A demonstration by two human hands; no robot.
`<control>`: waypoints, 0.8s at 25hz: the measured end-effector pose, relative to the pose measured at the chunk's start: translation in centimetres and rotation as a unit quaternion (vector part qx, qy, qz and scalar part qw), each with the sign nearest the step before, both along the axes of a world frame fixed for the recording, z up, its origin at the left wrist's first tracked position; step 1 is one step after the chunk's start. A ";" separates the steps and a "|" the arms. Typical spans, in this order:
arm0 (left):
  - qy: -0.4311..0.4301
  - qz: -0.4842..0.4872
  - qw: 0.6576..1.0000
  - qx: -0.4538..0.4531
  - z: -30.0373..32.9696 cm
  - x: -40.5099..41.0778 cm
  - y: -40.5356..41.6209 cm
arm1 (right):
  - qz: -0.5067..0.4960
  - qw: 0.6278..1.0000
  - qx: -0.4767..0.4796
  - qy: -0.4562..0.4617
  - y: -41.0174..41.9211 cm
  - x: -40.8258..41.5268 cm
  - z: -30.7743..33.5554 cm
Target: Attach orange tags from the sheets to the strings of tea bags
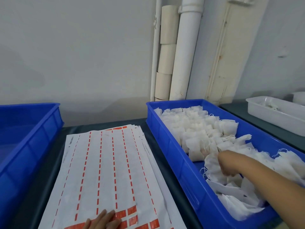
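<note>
Two bare hands are seen, left hand (pixel 102 219) lower centre, right hand (pixel 228 163) with unsleeved forearm lower right.

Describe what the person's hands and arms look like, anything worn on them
Both are bare. The right hand and its forearm show no glove, sleeve, watch or ring. Of the left hand only the fingers show at the bottom edge, also ungloved, with no rings visible. The wrist and arm behind it are out of frame.

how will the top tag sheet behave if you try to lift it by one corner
Probably floppy: the top sheet looks thin and lies flat on a fanned stack, so a lifted corner would likely curl and sag. Probably light and apt to slide, which may be why the left hand presses flat on its near edge. With most tags already peeled off, it may tear easily.
</note>
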State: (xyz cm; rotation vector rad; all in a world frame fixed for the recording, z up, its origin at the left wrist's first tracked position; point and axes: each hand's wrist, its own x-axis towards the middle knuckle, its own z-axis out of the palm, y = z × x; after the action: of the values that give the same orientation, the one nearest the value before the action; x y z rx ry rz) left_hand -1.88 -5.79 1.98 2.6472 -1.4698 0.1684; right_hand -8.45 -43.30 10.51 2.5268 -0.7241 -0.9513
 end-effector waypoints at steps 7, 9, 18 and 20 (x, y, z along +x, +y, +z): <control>0.169 0.109 0.974 0.109 1.2 -3.0 0.3 | 0.010 0.970 0.069 -0.233 0.6 -2.8 5.9; 0.145 0.098 0.982 -0.076 -0.1 -3.4 0.2 | 0.031 0.918 0.094 -0.383 1.9 -3.2 8.1; 0.307 0.137 0.872 -0.356 8.2 -3.3 -2.7 | 0.157 0.686 0.446 -0.554 17.1 -1.4 7.9; 0.304 0.144 0.861 -0.381 8.3 -2.6 -2.2 | 0.164 0.689 0.482 -0.516 19.9 0.0 5.3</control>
State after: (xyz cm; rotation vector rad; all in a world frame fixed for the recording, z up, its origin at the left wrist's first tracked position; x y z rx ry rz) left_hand -4.52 -8.01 10.24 1.9603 -0.6079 -0.0595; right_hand -8.44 -23.36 15.78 3.8909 0.1839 0.5702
